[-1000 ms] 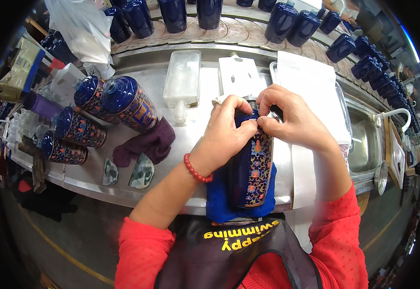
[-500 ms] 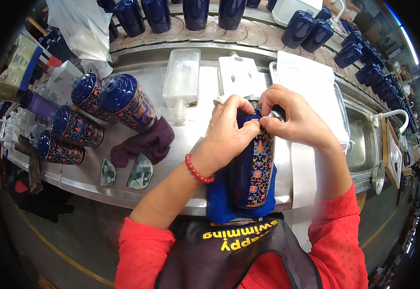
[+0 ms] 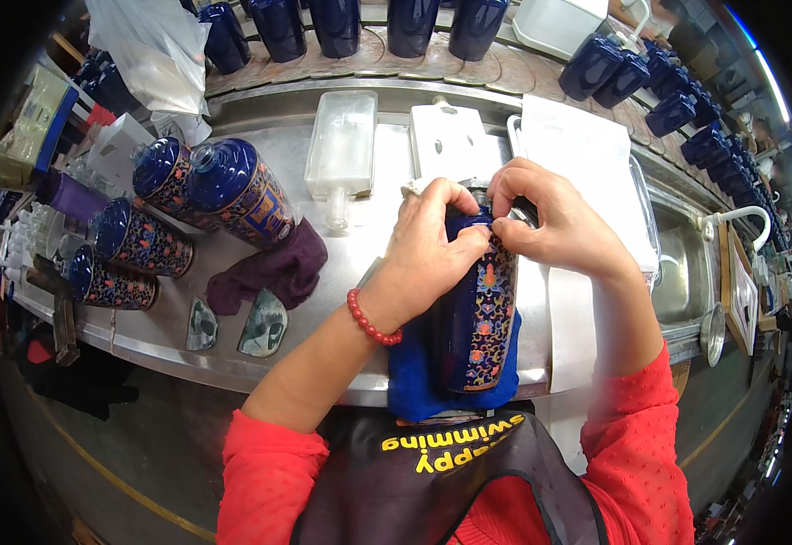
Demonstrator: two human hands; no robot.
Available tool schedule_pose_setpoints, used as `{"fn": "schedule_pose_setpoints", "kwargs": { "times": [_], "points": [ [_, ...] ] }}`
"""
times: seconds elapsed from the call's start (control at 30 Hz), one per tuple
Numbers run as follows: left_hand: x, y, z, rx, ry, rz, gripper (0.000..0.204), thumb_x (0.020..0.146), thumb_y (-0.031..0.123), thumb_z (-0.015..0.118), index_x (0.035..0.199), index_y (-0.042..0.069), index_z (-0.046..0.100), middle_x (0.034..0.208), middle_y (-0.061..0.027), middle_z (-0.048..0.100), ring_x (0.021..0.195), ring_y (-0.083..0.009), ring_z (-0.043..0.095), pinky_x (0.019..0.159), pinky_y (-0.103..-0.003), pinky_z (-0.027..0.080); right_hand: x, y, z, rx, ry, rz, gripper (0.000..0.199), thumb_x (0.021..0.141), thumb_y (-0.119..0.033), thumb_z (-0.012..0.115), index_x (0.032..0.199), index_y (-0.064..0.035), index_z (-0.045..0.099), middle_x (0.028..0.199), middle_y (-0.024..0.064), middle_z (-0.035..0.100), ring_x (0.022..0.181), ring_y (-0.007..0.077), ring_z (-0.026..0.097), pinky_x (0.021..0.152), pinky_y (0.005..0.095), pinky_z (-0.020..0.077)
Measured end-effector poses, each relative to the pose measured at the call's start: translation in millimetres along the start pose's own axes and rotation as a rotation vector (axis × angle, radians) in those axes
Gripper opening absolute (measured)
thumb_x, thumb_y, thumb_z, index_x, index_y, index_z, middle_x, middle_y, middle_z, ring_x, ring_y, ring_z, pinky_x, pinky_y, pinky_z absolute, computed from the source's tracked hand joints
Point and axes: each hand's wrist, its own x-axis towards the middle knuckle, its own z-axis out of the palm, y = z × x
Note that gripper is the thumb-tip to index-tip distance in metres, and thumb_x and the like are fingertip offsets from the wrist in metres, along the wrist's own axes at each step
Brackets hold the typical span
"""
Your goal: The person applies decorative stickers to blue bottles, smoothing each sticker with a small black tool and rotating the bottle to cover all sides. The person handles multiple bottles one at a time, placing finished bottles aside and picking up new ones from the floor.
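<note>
A dark blue bottle [image 3: 455, 336] with a colourful floral panel down its side rests on a blue cloth [image 3: 408, 371] in front of me, its base toward my body. My left hand [image 3: 437, 250] is closed around its shoulder from the left. From the right my right hand [image 3: 559, 222] grips the same shoulder, fingers curled near the neck. Both thumbs press close together at the panel's top edge. Anything thin between the fingertips is hidden. A red bead bracelet [image 3: 373, 320] circles my left wrist.
Several floral blue bottles [image 3: 237, 191] stand at left near a purple cloth [image 3: 273, 268] and two dark marbled flat pieces [image 3: 264, 325]. A translucent bottle-shaped container [image 3: 341, 141] and white block [image 3: 448, 141] lie beyond my hands. Blue bottles [image 3: 411, 27] line a conveyor; a sink [image 3: 678, 263] is right.
The blue bottles on the conveyor have shifted to the right. My hands and the bottle they hold stay in nearly the same place.
</note>
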Motion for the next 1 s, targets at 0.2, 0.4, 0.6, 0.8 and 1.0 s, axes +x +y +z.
{"fn": "schedule_pose_setpoints", "kwargs": {
  "times": [0.2, 0.4, 0.6, 0.8, 1.0],
  "points": [
    [-0.9, 1.1, -1.8, 0.066, -0.002, 0.039, 0.024, 0.091, 0.006, 0.064, 0.112, 0.001, 0.054, 0.107, -0.0051, 0.056, 0.098, -0.0094, 0.054, 0.083, -0.027, 0.049, -1.9, 5.0, -4.3, 0.056, -0.073, 0.074, 0.011, 0.079, -0.009, 0.065, 0.085, -0.0008, 0.06, 0.1, 0.0106, 0.061, 0.095, 0.0223, 0.059, 0.09, 0.0342, 0.0485],
    [-3.7, 2.3, -3.5, -0.021, 0.001, -0.035, 0.022, 0.093, 0.007, 0.064, 0.112, 0.003, 0.055, 0.106, -0.0025, 0.055, 0.098, -0.0083, 0.053, 0.085, -0.026, 0.047, -15.2, 15.6, -4.6, 0.356, -0.001, 0.159, 0.011, 0.097, -0.011, 0.062, 0.092, -0.0009, 0.062, 0.111, 0.0059, 0.061, 0.086, 0.0098, 0.058, 0.078, 0.026, 0.0505],
    [-4.2, 2.2, -6.2, -0.059, -0.005, -0.012, 0.019, 0.093, 0.008, 0.062, 0.111, 0.005, 0.056, 0.104, -0.0001, 0.056, 0.094, -0.0069, 0.051, 0.085, -0.024, 0.044, -36.1, 27.0, 0.9, 0.647, 0.062, 0.081, 0.021, 0.104, -0.019, 0.06, 0.092, -0.0015, 0.062, 0.115, 0.008, 0.06, 0.082, 0.0067, 0.059, 0.073, 0.0216, 0.0503],
    [-6.1, 4.2, -3.0, -0.181, 0.03, -0.078, 0.022, 0.092, 0.011, 0.064, 0.11, 0.002, 0.057, 0.106, -0.0059, 0.061, 0.099, -0.014, 0.056, 0.092, -0.029, 0.046, -51.1, 34.5, 4.2, 0.778, 0.12, 0.066, 0.023, 0.105, -0.023, 0.059, 0.098, -0.0014, 0.064, 0.116, 0.0097, 0.06, 0.087, 0.0138, 0.063, 0.079, 0.0277, 0.0545],
    [-10.3, 10.9, -2.1, -0.199, 0.003, -0.073, 0.02, 0.096, 0.01, 0.058, 0.115, 0.005, 0.055, 0.112, -0.0011, 0.054, 0.101, -0.0085, 0.051, 0.094, -0.026, 0.042, -63.4, 39.1, 2.5, 0.927, 0.119, 0.082, 0.02, 0.105, -0.02, 0.057, 0.101, -0.0014, 0.064, 0.118, 0.0127, 0.06, 0.1, 0.0184, 0.064, 0.082, 0.0335, 0.0587]
  ]
}}
